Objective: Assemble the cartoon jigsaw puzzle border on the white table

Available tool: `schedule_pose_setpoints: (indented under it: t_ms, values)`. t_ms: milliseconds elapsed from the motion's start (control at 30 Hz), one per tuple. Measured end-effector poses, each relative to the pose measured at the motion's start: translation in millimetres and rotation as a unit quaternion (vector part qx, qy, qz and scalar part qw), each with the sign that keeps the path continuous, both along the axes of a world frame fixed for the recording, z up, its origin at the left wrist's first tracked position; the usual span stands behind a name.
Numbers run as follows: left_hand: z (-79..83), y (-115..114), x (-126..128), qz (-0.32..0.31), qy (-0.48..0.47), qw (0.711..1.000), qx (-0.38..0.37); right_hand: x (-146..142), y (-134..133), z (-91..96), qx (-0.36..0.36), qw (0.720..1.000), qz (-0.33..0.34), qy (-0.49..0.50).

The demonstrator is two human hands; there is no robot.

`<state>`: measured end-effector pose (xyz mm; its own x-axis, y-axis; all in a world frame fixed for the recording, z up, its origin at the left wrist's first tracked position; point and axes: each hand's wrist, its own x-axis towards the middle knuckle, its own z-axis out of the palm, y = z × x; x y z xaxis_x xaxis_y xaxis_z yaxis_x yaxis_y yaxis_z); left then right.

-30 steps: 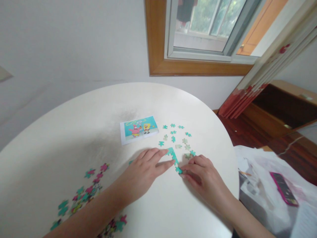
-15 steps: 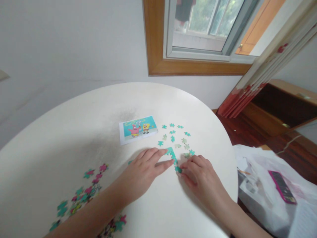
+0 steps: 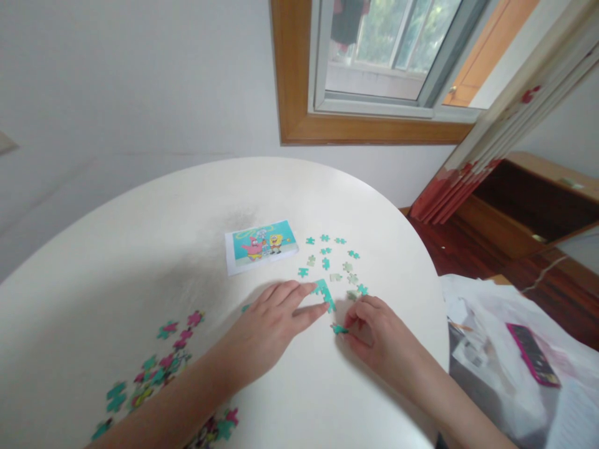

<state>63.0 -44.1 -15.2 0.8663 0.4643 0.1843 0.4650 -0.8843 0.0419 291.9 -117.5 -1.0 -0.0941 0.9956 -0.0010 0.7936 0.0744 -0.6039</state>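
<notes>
Joined teal jigsaw pieces (image 3: 326,294) form a short corner strip on the white table. My left hand (image 3: 276,315) lies over the table with fingers apart, its thumb and index fingertips touching the strip's left side. A teal jigsaw piece (image 3: 339,329) is pinched between the thumb and finger of my right hand (image 3: 374,324), tilted just below the strip's lower end and apart from it. Loose teal and pale green pieces (image 3: 326,263) are scattered beyond the strip. Up and left of them rests a picture card (image 3: 262,245) with cartoon figures.
A pile of mixed pink, teal and yellow pieces (image 3: 159,371) lies at the left, partly hidden by my left forearm. The round white table (image 3: 140,249) ends at a curved right edge. Beyond it are a white plastic bag (image 3: 496,399) and a pink-edged phone (image 3: 532,354).
My right hand has drawn the teal piece slightly down, opening a gap from the strip, and the piece is now tilted. My left hand stays on the strip.
</notes>
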Motion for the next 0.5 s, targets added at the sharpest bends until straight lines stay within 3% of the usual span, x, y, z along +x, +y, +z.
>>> schedule_pose_setpoints:
  t_ms: [167,500]
  values:
    - [-0.1,0.3,0.6,0.002,0.001,1.0,0.003,-4.8,-0.4,0.9,-0.005,0.998,0.002,0.069]
    - [-0.4,0.0,1.0,-0.001,-0.007,1.0,0.011,-4.1,7.3,-5.3,0.011,0.99,-0.057,0.131]
